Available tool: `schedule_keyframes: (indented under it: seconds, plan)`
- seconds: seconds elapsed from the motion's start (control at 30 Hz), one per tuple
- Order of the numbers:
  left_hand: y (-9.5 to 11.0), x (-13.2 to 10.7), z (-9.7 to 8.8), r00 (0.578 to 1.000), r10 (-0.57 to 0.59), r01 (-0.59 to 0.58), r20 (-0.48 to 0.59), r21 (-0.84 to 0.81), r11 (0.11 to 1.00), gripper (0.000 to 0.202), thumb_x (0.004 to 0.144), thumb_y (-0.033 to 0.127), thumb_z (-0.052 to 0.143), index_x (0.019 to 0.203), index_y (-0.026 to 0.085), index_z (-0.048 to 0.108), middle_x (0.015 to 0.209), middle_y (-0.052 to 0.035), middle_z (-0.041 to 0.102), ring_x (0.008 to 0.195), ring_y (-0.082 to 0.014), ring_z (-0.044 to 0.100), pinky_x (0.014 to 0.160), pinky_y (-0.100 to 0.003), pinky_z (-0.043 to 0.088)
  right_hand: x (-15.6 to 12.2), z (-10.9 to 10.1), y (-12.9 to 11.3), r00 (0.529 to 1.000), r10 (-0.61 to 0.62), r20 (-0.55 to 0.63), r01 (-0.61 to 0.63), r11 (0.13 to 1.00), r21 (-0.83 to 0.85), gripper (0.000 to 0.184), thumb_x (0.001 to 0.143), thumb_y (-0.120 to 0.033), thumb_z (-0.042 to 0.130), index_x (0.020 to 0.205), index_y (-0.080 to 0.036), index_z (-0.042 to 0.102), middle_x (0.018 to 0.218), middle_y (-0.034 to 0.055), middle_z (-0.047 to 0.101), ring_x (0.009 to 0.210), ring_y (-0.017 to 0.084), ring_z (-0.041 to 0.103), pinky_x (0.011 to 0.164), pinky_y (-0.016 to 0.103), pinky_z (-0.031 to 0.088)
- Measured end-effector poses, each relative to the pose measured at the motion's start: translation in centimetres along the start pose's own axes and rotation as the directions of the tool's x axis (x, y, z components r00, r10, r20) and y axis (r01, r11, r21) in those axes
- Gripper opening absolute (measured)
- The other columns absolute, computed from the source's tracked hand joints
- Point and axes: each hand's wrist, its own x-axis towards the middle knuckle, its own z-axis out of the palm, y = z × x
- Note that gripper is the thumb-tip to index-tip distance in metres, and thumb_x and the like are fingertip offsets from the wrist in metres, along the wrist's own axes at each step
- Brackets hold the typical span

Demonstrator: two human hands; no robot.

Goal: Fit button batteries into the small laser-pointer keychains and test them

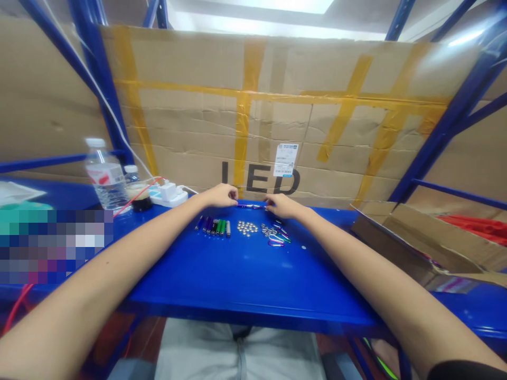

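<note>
Just above mid-frame, my left hand [224, 196] and right hand [285, 206] curl nearly closed at the ends of a purple piece [251, 206], pinching or not I can't tell, best aligned straight.

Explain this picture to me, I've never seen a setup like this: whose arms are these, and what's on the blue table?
There's no machine: these are one person's bare arms, filmed by a camera on their head, looking forward and down. The left hand and right hand are at opposite ends of a slim purple item; whether they grip it is hard to tell. Nearer on the blue table lie small coloured cylinders, silvery round pieces and looped clips. A cardboard box sits rightward.
</note>
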Motion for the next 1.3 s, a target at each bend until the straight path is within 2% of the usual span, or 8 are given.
schedule_keyframes:
  seconds: [0.23,0.47,0.6,0.77,0.93,1.03,1.13,1.3]
  plan:
    - [4.3,-4.5,-2.3,0.901,-0.020,-0.020,0.433,0.087,0.996,0.044,0.056,0.054,0.081,0.087,0.024,0.069,0.086,-0.0036,0.071,0.068,-0.0181,0.060,0.060,-0.027,0.043,-4.3,-1.2,0.4,0.998,0.012,-0.068,-0.008,0.998,0.056,0.023,0.088,-0.017,0.058,0.109,-0.015,0.069,0.107,0.0120,0.073,0.097,0.025,0.068,0.087,0.037,0.052]
    - [6.2,-5.2,-1.3,0.926,-0.076,-0.030,0.371,0.272,0.962,0.048,0.054,0.045,0.083,0.095,0.025,0.066,0.089,-0.0054,0.067,0.073,-0.0212,0.058,0.064,-0.030,0.044,-4.4,-1.9,-0.7,0.990,0.015,-0.141,-0.010,0.999,0.039,0.019,0.086,-0.015,0.057,0.096,-0.015,0.073,0.104,0.0119,0.074,0.094,0.026,0.067,0.084,0.036,0.050]
    - [6.4,-4.5,-0.9,0.975,0.190,-0.211,0.118,0.207,0.955,0.047,0.068,0.037,0.075,0.111,0.023,0.061,0.107,-0.0082,0.064,0.094,-0.0249,0.059,0.081,-0.034,0.046,-4.5,-2.2,-2.5,0.975,0.059,-0.213,-0.018,0.981,0.192,0.016,0.087,-0.018,0.057,0.091,-0.016,0.073,0.096,0.0092,0.074,0.088,0.022,0.066,0.081,0.034,0.050]
    - [7.9,-4.2,0.0,0.900,0.399,-0.361,-0.174,0.213,0.908,0.048,0.078,0.034,0.071,0.120,0.019,0.054,0.122,-0.0118,0.056,0.115,-0.0283,0.053,0.099,-0.039,0.040,-4.9,-2.2,-5.7,0.993,0.024,-0.115,0.058,0.754,0.655,0.020,0.086,-0.029,0.062,0.096,-0.014,0.072,0.091,0.0072,0.075,0.081,0.018,0.067,0.075,0.031,0.052]
    - [8.7,-4.4,0.5,0.888,0.405,-0.390,-0.217,0.113,0.914,0.061,0.077,0.037,0.075,0.129,0.018,0.049,0.121,-0.0127,0.059,0.110,-0.0275,0.056,0.096,-0.038,0.042,-5.0,-1.6,-7.5,0.991,0.031,-0.131,0.072,0.698,0.713,0.012,0.081,-0.022,0.061,0.072,-0.015,0.065,0.069,0.0032,0.069,0.068,0.016,0.064,0.069,0.029,0.051]
    - [7.2,-4.1,0.7,0.915,0.328,-0.324,-0.236,0.057,0.944,0.042,0.090,0.028,0.058,0.129,0.017,0.052,0.117,-0.0121,0.063,0.104,-0.0235,0.060,0.092,-0.035,0.045,-4.7,-1.2,-7.0,0.982,0.111,-0.153,0.037,0.684,0.728,0.004,0.079,-0.017,0.062,0.076,-0.015,0.064,0.071,0.0043,0.069,0.067,0.016,0.065,0.068,0.030,0.053]
    - [4.9,-3.5,1.3,0.951,0.301,-0.288,-0.070,0.157,0.945,0.027,0.089,0.012,0.046,0.103,0.018,0.068,0.103,-0.0098,0.069,0.099,-0.0228,0.062,0.090,-0.035,0.044,-4.3,-0.8,-6.1,0.968,0.176,-0.177,0.018,0.656,0.754,0.011,0.076,-0.014,0.064,0.086,-0.017,0.061,0.075,0.0048,0.071,0.067,0.016,0.066,0.066,0.030,0.054]
    - [2.6,-3.2,2.6,0.957,0.271,-0.273,0.103,0.001,0.962,0.029,0.086,0.014,0.051,0.102,0.022,0.074,0.106,-0.0065,0.073,0.096,-0.0203,0.065,0.088,-0.033,0.047,-4.0,0.0,-5.1,0.962,0.160,-0.219,0.031,0.736,0.676,0.010,0.075,-0.011,0.064,0.083,-0.017,0.060,0.081,0.0060,0.072,0.079,0.019,0.069,0.077,0.033,0.054]
